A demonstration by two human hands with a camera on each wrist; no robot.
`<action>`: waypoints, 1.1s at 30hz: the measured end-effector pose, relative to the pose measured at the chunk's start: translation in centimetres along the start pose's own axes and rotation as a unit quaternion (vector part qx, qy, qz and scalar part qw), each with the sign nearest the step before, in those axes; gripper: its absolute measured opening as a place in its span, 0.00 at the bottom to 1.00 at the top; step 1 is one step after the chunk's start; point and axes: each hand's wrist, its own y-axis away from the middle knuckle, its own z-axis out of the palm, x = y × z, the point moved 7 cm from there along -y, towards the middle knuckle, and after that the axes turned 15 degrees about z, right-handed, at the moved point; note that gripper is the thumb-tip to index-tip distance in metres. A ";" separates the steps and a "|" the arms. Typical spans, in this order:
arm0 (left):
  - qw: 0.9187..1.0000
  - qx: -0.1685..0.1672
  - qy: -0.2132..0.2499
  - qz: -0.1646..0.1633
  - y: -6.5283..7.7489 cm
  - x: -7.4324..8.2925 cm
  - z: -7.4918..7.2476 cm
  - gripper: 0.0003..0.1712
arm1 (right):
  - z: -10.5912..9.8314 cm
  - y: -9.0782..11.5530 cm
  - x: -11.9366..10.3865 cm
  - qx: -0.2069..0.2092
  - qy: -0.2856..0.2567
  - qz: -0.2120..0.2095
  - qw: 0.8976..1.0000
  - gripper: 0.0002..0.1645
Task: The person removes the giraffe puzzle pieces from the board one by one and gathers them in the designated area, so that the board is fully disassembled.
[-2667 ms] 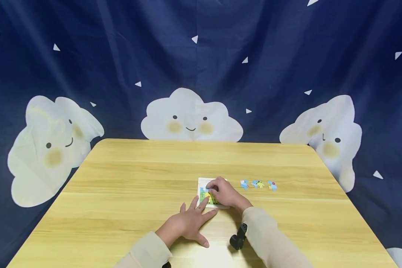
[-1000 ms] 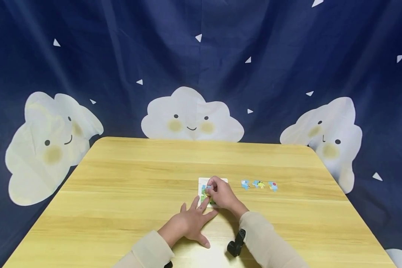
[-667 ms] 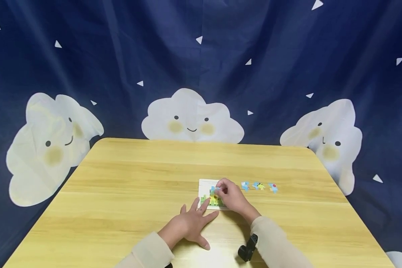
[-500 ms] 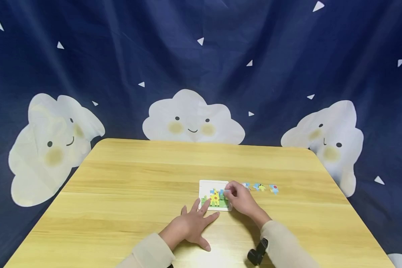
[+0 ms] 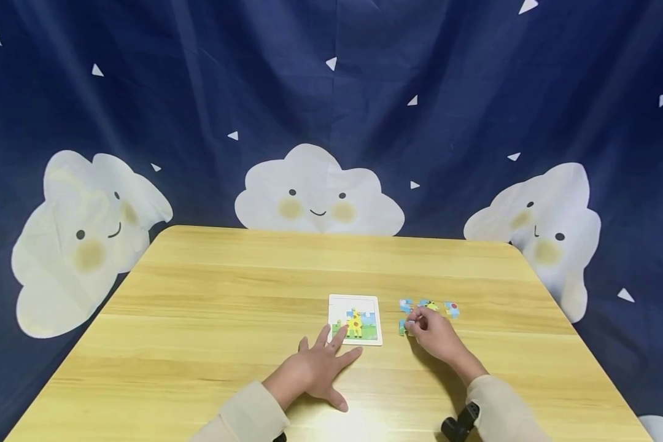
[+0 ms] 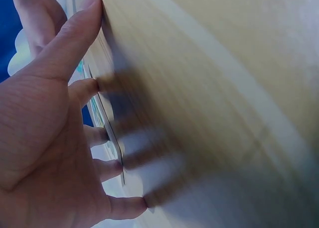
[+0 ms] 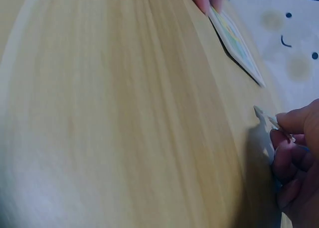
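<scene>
A square puzzle tray (image 5: 338, 302) with a white frame lies mid-table; its picture shows a yellow giraffe (image 5: 356, 323) on green and blue, and bare white shows across the top and upper left. My left hand (image 5: 313, 367) is spread, fingertips on the tray's near-left edge and thumb apart from it. To the tray's right, my right hand (image 5: 435, 334) pinches a blue-and-green puzzle piece (image 5: 402, 327). In the right wrist view this piece (image 7: 266, 117) is tilted between thumb and fingers, just above the table.
Beyond the right hand, loose puzzle pieces lie in a row: a blue one (image 5: 405, 304), a yellow-and-blue one (image 5: 431, 304) and one with a red spot (image 5: 452, 308). The table (image 5: 226, 294) ends before a dark blue curtain (image 5: 287, 80) with clouds.
My right hand has moved from over the tray to the right, carrying the puzzle piece to the table in front of the row. White now shows at the picture's upper left. The left hand stays put.
</scene>
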 end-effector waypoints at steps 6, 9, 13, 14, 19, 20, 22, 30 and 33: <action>1.000 -0.001 0.003 -0.001 0.1 -0.1 0.2 0.57 | -0.6 -0.4 0.5 0.008 0.022 0.008 1.000 0.06; 1.000 0.000 0.002 -0.001 0.0 -0.2 0.1 0.57 | -0.8 -0.7 0.6 0.012 0.033 0.017 0.999 0.08; 1.000 -0.004 -0.005 -0.001 0.0 -0.1 0.2 0.58 | -1.0 -0.8 0.9 0.014 0.049 0.030 0.998 0.10; 1.000 -0.004 -0.006 0.000 -0.1 -0.1 0.2 0.58 | -1.0 -0.8 0.9 0.014 0.052 0.033 0.998 0.10; 1.000 -0.005 -0.013 0.000 -0.1 0.1 0.2 0.58 | -1.2 -0.8 1.1 0.019 0.068 0.037 0.997 0.12; 1.000 -0.004 -0.014 0.000 -0.2 0.1 0.2 0.58 | -1.3 -0.8 1.1 0.018 0.069 0.036 0.997 0.12; 1.000 -0.002 -0.014 0.000 -0.2 0.1 0.1 0.58 | -1.3 -0.8 1.1 0.019 0.070 0.036 0.997 0.12; 1.000 -0.001 -0.012 -0.001 -0.2 0.0 0.0 0.58 | -1.4 -1.0 0.9 0.016 0.071 0.032 0.997 0.13; 1.000 0.000 -0.011 0.000 -0.2 0.0 0.0 0.58 | -1.7 -1.1 0.3 0.027 0.060 0.022 0.998 0.12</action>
